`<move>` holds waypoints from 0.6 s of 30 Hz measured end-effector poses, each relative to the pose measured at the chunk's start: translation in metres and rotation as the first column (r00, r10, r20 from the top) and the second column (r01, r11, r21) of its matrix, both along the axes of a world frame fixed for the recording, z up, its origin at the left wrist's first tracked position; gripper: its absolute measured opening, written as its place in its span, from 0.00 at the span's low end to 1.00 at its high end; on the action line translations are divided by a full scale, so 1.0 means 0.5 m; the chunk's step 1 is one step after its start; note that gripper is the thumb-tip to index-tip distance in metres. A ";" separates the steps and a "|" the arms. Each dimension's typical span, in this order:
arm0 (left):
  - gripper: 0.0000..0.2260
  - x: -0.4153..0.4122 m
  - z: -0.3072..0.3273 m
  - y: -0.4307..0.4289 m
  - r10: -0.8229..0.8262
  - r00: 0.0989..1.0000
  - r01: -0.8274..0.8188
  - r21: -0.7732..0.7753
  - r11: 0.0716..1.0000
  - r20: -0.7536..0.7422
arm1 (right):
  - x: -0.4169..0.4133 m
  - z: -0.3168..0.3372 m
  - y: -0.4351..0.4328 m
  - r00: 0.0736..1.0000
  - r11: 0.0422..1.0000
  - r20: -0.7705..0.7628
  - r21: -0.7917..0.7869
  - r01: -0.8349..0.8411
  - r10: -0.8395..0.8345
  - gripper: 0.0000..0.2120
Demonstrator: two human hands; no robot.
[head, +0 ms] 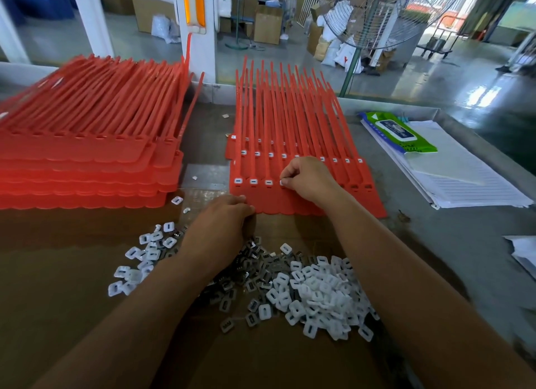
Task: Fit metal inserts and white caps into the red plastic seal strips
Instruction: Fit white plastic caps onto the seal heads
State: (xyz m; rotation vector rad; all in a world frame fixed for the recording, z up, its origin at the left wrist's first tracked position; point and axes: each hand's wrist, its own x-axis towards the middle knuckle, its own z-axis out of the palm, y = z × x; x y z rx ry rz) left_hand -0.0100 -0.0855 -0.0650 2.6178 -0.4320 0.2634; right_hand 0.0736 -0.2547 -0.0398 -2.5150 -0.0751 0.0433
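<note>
A sheet of joined red seal strips [293, 197] lies in front of me on top of other sheets, tails pointing away. Three white caps [253, 181] sit in its front row of sockets at the left. My right hand [307, 178] pinches a white cap [282, 182] at the fourth socket. My left hand [223, 223] rests curled at the sheet's near edge, over the metal inserts [249, 269]; what its fingers hold is hidden. A pile of loose white caps [322, 295] lies mixed with the inserts on brown cardboard [58, 287].
A tall stack of red strip sheets [87, 145] fills the left side. Lined paper and a green wipes pack [403, 133] lie at the right on the grey table. A standing fan [377, 17] is beyond the table's far edge.
</note>
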 end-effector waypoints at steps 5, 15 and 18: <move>0.16 0.000 0.001 0.000 0.003 1.000 -0.003 -0.004 1.000 0.001 | 0.001 0.003 0.004 0.998 0.997 -0.011 0.056 0.061 -0.061 0.14; 0.16 -0.001 0.000 0.000 0.001 1.000 -0.001 -0.015 1.000 0.013 | 0.023 0.012 0.018 0.983 0.988 -0.106 0.007 0.151 -0.150 0.07; 0.16 0.001 -0.002 0.000 0.004 1.000 -0.004 -0.009 1.000 0.006 | 0.023 0.009 0.014 0.985 0.990 -0.096 0.007 0.142 -0.141 0.08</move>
